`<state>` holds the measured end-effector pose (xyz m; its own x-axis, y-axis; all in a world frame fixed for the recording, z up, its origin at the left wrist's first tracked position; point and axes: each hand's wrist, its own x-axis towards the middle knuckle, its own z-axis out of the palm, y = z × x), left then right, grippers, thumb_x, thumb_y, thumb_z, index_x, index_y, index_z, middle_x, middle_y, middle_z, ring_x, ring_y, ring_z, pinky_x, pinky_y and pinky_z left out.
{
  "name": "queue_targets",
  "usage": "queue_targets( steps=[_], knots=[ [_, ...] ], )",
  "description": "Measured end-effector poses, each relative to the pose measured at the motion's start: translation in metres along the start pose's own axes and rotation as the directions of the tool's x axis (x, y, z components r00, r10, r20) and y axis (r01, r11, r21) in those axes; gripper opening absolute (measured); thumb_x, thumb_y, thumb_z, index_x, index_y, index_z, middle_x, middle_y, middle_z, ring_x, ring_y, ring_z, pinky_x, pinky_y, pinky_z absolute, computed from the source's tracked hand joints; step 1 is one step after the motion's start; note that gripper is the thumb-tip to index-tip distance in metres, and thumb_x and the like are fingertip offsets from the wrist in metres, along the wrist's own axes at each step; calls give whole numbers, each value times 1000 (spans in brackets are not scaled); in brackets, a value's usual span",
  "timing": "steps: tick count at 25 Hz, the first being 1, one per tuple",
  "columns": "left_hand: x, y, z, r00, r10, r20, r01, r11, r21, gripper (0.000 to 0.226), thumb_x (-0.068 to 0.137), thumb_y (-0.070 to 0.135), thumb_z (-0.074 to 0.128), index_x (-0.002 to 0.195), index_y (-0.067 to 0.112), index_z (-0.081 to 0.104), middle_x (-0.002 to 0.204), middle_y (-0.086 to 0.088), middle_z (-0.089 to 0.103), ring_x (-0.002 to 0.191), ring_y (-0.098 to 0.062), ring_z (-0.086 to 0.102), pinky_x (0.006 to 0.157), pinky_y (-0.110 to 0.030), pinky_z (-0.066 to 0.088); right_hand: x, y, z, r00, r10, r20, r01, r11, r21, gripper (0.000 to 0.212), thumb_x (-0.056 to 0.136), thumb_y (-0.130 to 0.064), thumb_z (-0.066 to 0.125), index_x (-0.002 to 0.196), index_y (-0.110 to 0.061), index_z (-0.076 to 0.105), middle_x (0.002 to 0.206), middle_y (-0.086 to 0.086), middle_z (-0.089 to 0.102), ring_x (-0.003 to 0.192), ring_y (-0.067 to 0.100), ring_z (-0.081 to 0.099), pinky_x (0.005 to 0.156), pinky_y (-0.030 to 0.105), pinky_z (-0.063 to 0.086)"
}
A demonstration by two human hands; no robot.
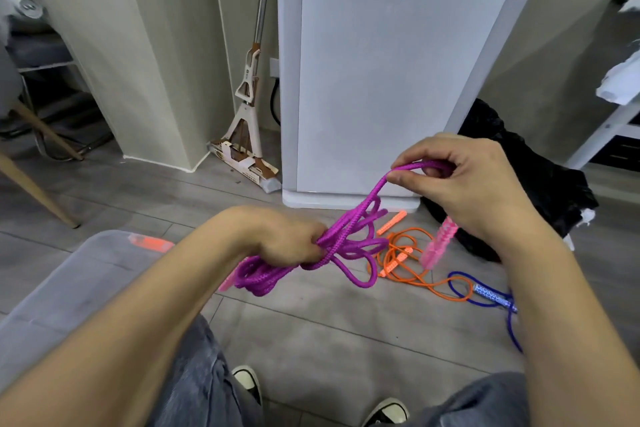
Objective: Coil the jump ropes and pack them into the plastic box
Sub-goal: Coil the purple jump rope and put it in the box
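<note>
Left hand [291,239] grips bunched purple jump rope [346,239] coils, right hand [464,184] pinches one raised strand, orange rope [408,263] on floor below the right hand, lidded plastic box [69,288] apparently beneath left forearm.

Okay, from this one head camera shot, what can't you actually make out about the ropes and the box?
Head view only:
- Plastic box: the left forearm covers part of it and its frosted lid blurs the contents.
- Blue rope: the right forearm hides where it runs.
- Purple rope: its loop count inside the left hand is hidden by the fingers.
- Right hand: its curled fingers hide the strand's end.
- Orange rope: partly behind the purple loops.
</note>
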<state>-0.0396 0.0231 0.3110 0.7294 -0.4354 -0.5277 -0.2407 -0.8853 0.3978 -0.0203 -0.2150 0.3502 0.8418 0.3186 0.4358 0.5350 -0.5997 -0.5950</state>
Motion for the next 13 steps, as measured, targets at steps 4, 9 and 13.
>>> queue_targets(
  steps=[4, 9, 13],
  knots=[
    [-24, 39, 16, 996, 73, -58, -57, 970, 235, 10, 101, 26, 41, 91, 26, 43, 81, 5, 47, 77, -21, 47, 73, -36, 42, 3, -5, 4, 996, 34, 87, -53, 974, 221, 12, 72, -20, 89, 80, -17, 80, 76, 9, 72, 60, 19, 49, 58, 33, 40],
    [-60, 57, 15, 897, 363, -253, -346, 932, 109, 10, 102, 30, 43, 92, 29, 44, 89, 8, 51, 82, -12, 46, 79, -29, 42, 12, 18, 31, 951, 134, 277, -255, 847, 466, 6, 81, -2, 77, 83, -8, 75, 66, -6, 73, 64, 0, 64, 66, 11, 50],
    [-60, 25, -12, 801, 318, -507, -425, 898, -109, 30, 99, 36, 45, 100, 9, 58, 88, -11, 60, 82, -25, 55, 79, -42, 46, -5, 48, 76, 831, 282, 479, -529, 664, 529, 12, 87, -20, 75, 96, -12, 75, 63, -1, 53, 52, 13, 50, 54, 34, 51]
  ],
)
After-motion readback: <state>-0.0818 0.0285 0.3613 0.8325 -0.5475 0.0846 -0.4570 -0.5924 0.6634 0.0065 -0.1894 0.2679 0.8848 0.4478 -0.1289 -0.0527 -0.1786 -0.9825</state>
